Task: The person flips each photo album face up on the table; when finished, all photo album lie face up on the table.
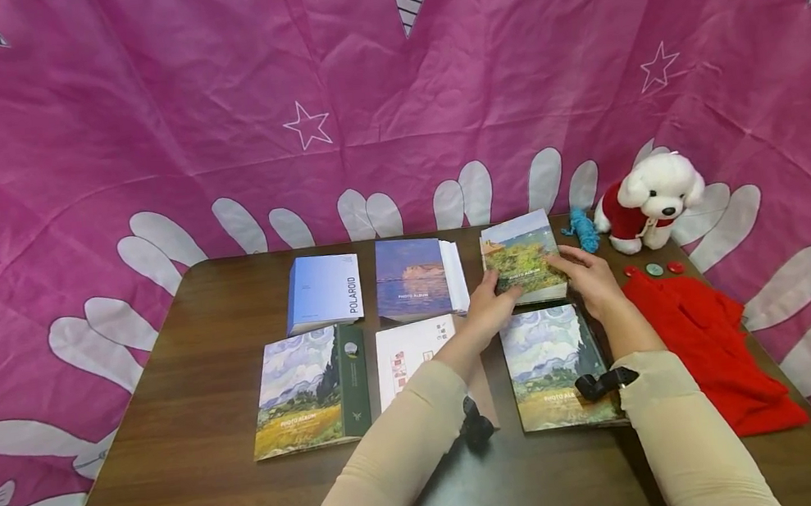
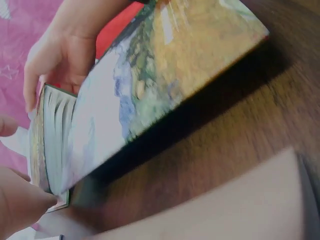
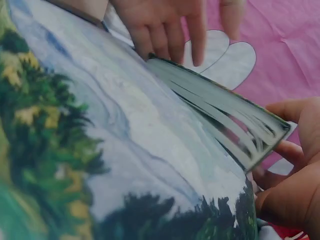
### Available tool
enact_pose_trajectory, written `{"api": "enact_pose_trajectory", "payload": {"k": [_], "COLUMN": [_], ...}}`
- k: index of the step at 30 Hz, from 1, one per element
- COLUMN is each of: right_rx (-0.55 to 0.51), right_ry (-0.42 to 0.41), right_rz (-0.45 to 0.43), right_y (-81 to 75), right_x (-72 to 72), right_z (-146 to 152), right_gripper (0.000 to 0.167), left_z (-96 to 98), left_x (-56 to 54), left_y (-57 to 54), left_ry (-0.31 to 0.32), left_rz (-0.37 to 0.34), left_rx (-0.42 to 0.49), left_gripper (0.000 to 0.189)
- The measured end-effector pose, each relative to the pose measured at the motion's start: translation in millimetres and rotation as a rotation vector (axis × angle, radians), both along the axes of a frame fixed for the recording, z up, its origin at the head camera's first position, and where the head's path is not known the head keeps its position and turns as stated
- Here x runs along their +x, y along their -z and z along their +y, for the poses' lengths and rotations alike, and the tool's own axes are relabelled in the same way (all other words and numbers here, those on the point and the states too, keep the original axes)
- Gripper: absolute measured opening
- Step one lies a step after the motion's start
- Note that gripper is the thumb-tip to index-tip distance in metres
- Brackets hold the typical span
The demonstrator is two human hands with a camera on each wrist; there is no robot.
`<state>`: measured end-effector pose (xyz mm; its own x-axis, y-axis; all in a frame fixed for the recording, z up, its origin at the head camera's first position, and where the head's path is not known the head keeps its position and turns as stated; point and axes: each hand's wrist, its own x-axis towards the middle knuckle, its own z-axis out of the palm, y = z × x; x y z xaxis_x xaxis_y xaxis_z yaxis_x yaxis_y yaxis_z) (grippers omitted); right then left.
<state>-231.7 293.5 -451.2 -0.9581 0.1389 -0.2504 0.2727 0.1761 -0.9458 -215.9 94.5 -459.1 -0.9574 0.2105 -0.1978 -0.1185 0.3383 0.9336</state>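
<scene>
You work with both hands at the right end of the back row, where a photo album (image 1: 521, 245) with a painted seaside garden on its cover sits between your fingers. Your right hand (image 1: 589, 276) grips its right side, with a finger over the cover's edge and the thumb low by the near corner. Your left hand (image 1: 487, 310) touches the near left corner; whether those fingers pinch it, you cannot tell. The album's page edges face you, and the wheat-field album (image 1: 543, 362) lies just in front, partly under your right wrist camera (image 1: 607, 383).

Your brown wooden table (image 1: 173, 442) carries more to the left: a sea-cliff album (image 1: 408, 281) next in the back row, then a pale blue album (image 1: 323, 289) lettered POLAROID. A white book (image 1: 401, 352) lies partly beneath your left forearm, beside a second painted album (image 1: 299, 388) with a dark green spine. Beyond your right hand sit a blue yarn bundle (image 1: 584, 230), a white plush dog (image 1: 659, 193) in red, three small discs (image 1: 654, 269) and a crumpled red cloth (image 1: 713, 353). A pink sheet (image 1: 211, 100), printed with stars and white petal shapes, hangs behind.
</scene>
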Motion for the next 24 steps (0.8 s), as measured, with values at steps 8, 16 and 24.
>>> {"api": "enact_pose_trajectory", "payload": {"k": [8, 16, 24], "right_rx": [0.055, 0.148, 0.085], "right_ry": [0.093, 0.028, 0.066], "right_rz": [0.072, 0.176, 0.261], "right_y": [-10.6, -31.8, -41.2], "right_x": [1.4, 13.9, 16.7], "right_z": [-5.8, -25.5, -44.0], "right_gripper": [0.073, 0.079, 0.053], "left_z": [1.7, -1.1, -13.1], "left_x": [0.7, -3.1, -6.0], "left_y": [-4.6, -11.3, -28.7], "left_ry": [0.11, 0.226, 0.109], "left_rz": [-0.055, -0.143, 0.036], "left_rx": [0.097, 0.258, 0.302], "left_gripper": [0.07, 0.069, 0.069]}}
